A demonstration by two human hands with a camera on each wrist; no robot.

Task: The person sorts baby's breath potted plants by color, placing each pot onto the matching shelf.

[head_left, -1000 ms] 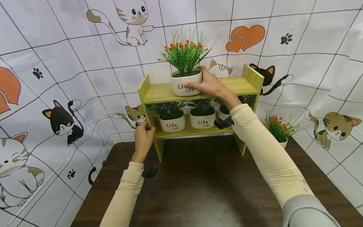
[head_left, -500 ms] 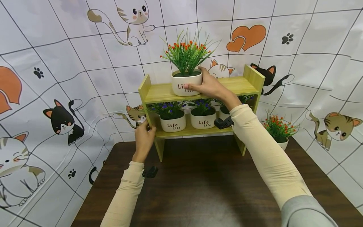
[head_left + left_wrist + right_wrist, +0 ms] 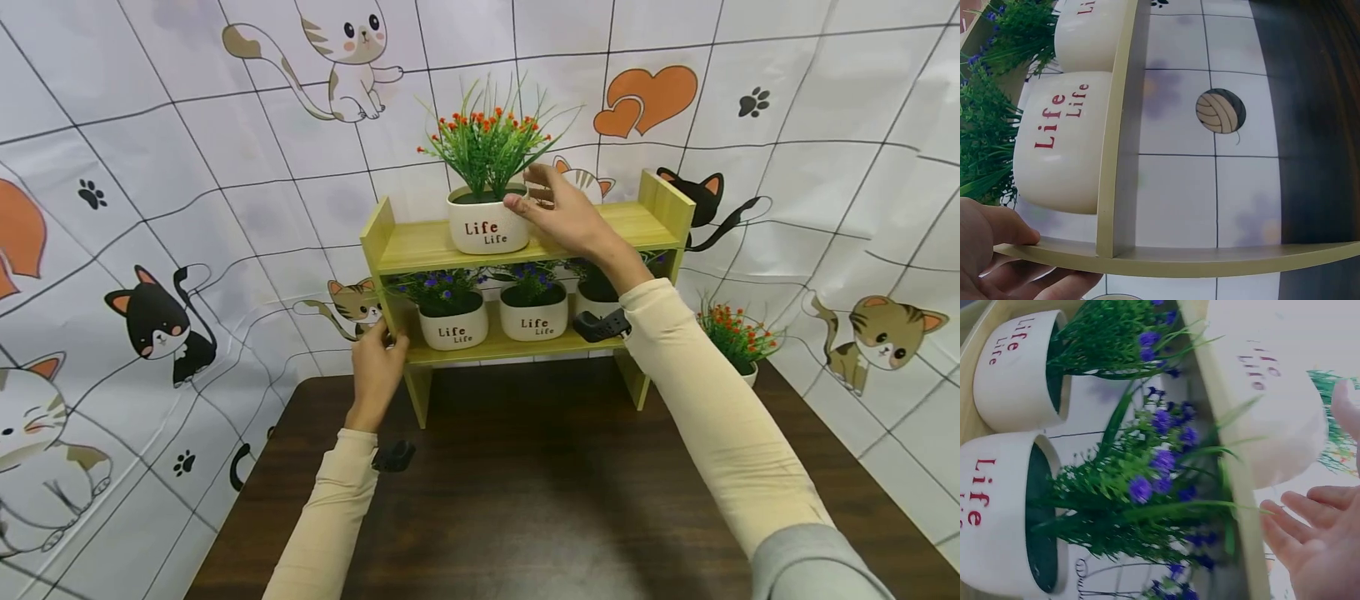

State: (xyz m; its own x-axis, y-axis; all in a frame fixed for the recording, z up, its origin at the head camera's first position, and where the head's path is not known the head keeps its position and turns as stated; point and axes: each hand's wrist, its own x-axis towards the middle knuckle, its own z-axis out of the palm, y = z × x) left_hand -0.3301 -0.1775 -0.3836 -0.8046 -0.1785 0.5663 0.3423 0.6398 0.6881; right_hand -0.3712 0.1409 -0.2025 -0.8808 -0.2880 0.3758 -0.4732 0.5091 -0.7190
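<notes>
On the top board of a two-tier wooden shelf (image 3: 630, 223) stands a white oval flowerpot (image 3: 487, 232) of grass with small orange flowers. My right hand (image 3: 567, 218) is at the pot's right side, its fingers spread and relaxed, with the thumb near the rim. In the right wrist view, a gap shows between that pot (image 3: 1285, 425) and the fingers. Low on the shelf's left side panel, my left hand (image 3: 377, 371) grips the edge. The left wrist view shows its thumb (image 3: 1019, 232) inside the panel and the fingers outside.
Purple-flowered pots (image 3: 534, 321) line the lower board, the right one partly hidden by my right wrist. Another orange-flowered pot (image 3: 738, 342) stands at the right on the dark wooden table (image 3: 510, 500). A cat-patterned wall covering (image 3: 247, 200) rises close behind.
My right hand has let go of the orange-flowered pot and drawn slightly to the right, uncovering its lettering. The pot stays in place. My left hand keeps its grip on the side panel.
</notes>
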